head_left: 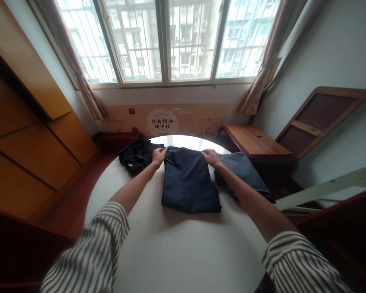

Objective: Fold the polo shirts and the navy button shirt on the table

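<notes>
A dark navy folded garment (189, 181) lies in the middle of the round white table (183, 252). My left hand (159, 157) pinches its far left corner, and my right hand (212, 158) pinches the far right corner. Both arms reach forward, one on each side of the cloth. Just left of my left hand is a crumpled black garment (136, 156) with a small white tag. Beneath and beyond my right forearm rests a grey-blue folded garment (244, 169), partly hidden by the arm. What kind of garments these are, I cannot tell.
Past the table's far right side stands a low wooden table (256, 139). A wooden framed panel (320, 112) leans on the right wall. Wooden cabinets (33, 150) line the left side. A printed banner (125, 116) hangs below the barred window (189, 40).
</notes>
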`<action>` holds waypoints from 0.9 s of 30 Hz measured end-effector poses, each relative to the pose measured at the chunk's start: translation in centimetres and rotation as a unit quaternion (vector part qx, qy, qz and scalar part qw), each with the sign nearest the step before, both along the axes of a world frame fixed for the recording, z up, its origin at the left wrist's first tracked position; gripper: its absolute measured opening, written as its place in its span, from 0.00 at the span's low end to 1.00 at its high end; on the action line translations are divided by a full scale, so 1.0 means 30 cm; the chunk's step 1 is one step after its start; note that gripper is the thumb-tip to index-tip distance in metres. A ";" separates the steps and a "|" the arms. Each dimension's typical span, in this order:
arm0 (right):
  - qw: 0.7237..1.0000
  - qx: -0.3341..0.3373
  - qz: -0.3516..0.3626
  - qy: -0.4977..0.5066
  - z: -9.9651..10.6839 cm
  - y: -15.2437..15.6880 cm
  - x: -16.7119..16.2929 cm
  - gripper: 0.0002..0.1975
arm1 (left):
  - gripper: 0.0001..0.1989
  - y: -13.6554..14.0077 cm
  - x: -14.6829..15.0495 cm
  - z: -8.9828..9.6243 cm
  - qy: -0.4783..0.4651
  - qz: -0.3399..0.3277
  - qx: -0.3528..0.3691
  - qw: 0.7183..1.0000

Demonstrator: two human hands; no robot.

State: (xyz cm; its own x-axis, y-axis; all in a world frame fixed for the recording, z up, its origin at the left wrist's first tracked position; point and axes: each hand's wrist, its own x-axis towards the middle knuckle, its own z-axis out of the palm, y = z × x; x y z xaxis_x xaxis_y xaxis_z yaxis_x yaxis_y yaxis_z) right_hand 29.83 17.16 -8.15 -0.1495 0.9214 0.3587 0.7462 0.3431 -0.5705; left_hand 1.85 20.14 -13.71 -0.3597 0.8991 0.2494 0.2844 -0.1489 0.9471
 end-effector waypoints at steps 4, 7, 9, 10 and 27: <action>0.998 -0.027 -0.005 -0.055 -0.034 0.042 0.005 0.14 | 0.15 0.057 -0.003 -0.040 0.055 0.025 -0.042 0.997; 0.996 -0.030 0.005 -0.089 -0.040 0.054 0.000 0.16 | 0.13 0.062 -0.018 -0.048 0.099 0.040 -0.070 0.992; 0.993 -0.026 0.016 -0.110 -0.032 0.054 -0.010 0.17 | 0.12 0.052 -0.027 -0.037 0.128 0.050 -0.082 0.987; 0.992 -0.023 0.023 -0.120 -0.026 0.049 -0.019 0.18 | 0.13 0.043 -0.027 -0.026 0.143 0.054 -0.082 0.985; 0.952 -0.011 0.099 -0.289 -0.242 -0.459 -0.041 0.34 | 0.26 -0.099 0.120 -0.021 0.595 -0.316 -0.048 0.738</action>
State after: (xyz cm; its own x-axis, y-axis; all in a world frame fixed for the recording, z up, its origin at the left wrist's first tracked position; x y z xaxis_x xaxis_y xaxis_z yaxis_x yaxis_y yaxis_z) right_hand 28.61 3.40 -15.40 -0.4865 0.8617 0.1445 0.8602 0.5013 -0.0937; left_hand 5.45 17.18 -14.35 0.5613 0.8272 -0.0250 0.8249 -0.5568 0.0980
